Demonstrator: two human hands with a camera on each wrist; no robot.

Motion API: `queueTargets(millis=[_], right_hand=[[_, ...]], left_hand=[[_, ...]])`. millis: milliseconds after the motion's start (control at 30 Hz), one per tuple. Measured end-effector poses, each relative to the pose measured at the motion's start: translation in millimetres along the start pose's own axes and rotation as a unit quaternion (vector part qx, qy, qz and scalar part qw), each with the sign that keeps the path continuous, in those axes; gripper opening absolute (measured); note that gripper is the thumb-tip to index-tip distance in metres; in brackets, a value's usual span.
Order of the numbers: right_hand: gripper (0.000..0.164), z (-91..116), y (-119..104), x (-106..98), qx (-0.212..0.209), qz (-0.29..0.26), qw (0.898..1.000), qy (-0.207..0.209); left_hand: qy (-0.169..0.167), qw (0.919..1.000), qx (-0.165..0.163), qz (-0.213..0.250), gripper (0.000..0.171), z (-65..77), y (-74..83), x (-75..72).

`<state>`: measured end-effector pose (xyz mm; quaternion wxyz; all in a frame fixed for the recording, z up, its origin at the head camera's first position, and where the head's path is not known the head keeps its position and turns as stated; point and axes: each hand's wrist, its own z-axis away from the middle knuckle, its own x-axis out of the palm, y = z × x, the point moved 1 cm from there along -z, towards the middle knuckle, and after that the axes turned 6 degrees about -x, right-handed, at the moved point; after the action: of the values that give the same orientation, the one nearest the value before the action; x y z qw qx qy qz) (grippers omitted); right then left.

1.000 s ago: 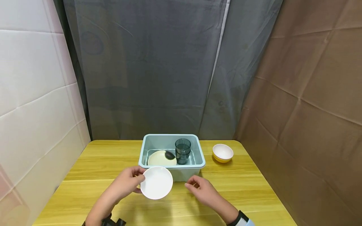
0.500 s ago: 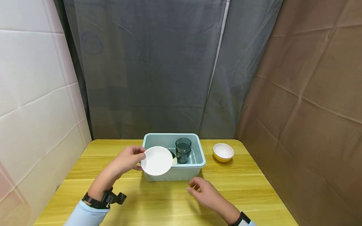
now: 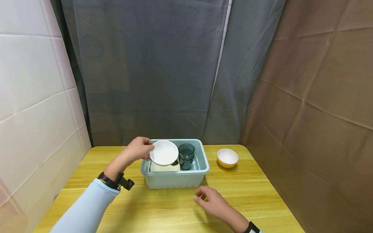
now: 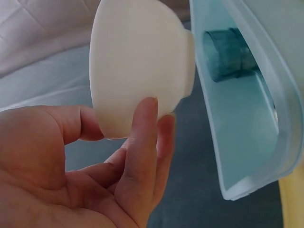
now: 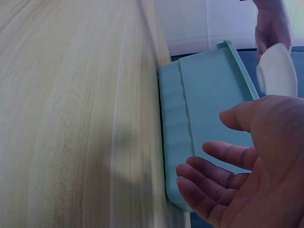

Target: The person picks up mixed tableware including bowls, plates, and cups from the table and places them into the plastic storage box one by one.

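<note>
My left hand pinches the rim of a white bowl between thumb and fingers, holding it over the left part of a pale blue-green bin. In the left wrist view the bowl is tipped on its side, its foot towards the bin. Inside the bin lie a cream plate with a dark patch, partly hidden by the bowl, and dark tinted cups, seemingly stacked. My right hand hovers in front of the bin, fingers loosely bent, holding nothing.
A bowl, white inside and yellow outside, stands on the wooden table to the right of the bin. A grey curtain hangs behind the table, with a white cloth at left and a brown one at right.
My left hand has carried the white bowl forward and up, from in front of the bin to over it. My right hand has barely moved.
</note>
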<state>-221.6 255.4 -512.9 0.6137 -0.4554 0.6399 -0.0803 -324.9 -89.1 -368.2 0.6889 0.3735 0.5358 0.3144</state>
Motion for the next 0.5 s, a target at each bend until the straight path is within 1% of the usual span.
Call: queueTargets(millis=[167, 333, 500], right_hand=[[0.011, 2.1, 0.0, -0.9, 0.002, -0.008, 1.000, -0.013], [0.012, 4.0, -0.5, -0.5, 0.002, -0.010, 1.000, -0.020], [0.012, 4.4, -1.8, -0.8, 0.003, -0.010, 1.000, -0.023]], left_hand=[[0.001, 0.9999, -0.013, -0.003, 0.034, -25.6, -6.2, -5.0], [-0.009, 0.9997, -0.017, -0.015, 0.032, -45.4, -10.5, -9.5], [-0.017, 0.9992, -0.026, -0.027, 0.027, -66.4, -11.2, -5.7]])
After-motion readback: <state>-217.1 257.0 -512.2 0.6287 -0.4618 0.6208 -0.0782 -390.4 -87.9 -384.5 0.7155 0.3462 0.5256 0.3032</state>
